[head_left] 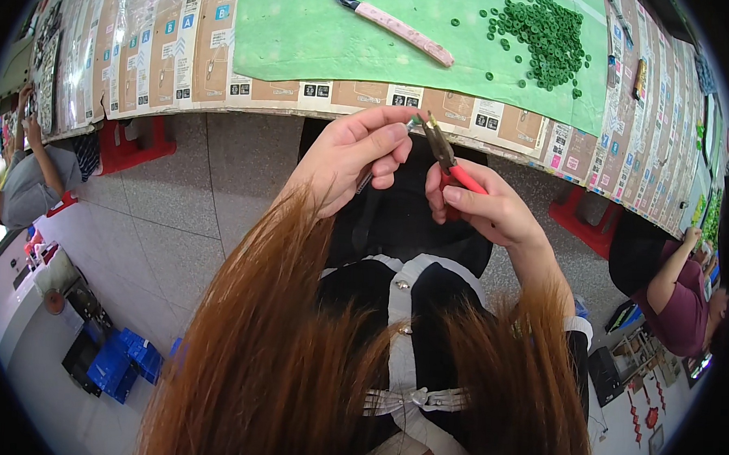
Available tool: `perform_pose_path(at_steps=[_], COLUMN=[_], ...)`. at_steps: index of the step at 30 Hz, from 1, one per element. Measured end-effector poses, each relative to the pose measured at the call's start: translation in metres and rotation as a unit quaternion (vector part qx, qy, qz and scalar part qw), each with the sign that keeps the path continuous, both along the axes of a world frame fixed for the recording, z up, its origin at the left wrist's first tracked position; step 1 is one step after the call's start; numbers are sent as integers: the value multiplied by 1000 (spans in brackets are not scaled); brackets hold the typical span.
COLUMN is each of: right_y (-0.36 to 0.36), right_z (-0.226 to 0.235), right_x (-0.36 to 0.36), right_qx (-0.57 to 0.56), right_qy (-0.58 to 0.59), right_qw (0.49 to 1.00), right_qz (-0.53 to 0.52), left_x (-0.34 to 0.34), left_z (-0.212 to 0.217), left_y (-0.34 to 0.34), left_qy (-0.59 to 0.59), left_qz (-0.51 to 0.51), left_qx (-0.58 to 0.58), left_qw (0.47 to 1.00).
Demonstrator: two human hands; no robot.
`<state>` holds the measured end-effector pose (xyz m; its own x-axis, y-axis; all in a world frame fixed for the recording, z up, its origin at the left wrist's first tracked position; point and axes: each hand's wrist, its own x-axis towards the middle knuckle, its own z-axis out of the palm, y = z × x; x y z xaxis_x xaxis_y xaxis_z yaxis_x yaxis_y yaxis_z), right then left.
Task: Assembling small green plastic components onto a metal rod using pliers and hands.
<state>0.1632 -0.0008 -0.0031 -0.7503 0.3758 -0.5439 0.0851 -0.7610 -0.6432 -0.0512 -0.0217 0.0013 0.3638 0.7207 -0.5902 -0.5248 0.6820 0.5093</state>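
My left hand (360, 150) is closed in a pinch, with a small green piece (415, 121) at its thumb and fingertip. Something thin and metallic shows below the curled fingers, too small to make out. My right hand (500, 205) is wrapped round the red handles of a pair of pliers (440, 148). The pliers' jaws point up toward the left fingertips, right beside the green piece; I cannot tell whether they touch it. Both hands are over my lap, just in front of the table edge.
A green mat (308, 30) covers part of the cardboard-topped table (177, 57). On it lie a heap of small dark green rings (544, 32) and a long pink patterned tool (405, 36) with a dark tip. Red stools (136, 146) stand beneath. People sit at far left and right.
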Motion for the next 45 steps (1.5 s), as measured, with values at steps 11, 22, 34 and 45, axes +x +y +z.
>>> perform_pose_path(at_steps=[11, 22, 34, 45], right_y=[3, 7, 5, 3], right_z=[15, 25, 33, 19], right_x=[8, -4, -10, -2], right_qx=[99, 633, 652, 484], right_qy=[-78, -330, -356, -274], right_qw=[990, 700, 663, 827], right_qz=[-57, 35, 88, 81], left_x=[-14, 5, 12, 11], left_z=[8, 5, 3, 2], left_y=[8, -7, -8, -14], left_qy=[-65, 259, 598, 496], left_qz=[-2, 24, 18, 23], left_qx=[-81, 108, 392, 312], left_qw=[995, 959, 699, 810])
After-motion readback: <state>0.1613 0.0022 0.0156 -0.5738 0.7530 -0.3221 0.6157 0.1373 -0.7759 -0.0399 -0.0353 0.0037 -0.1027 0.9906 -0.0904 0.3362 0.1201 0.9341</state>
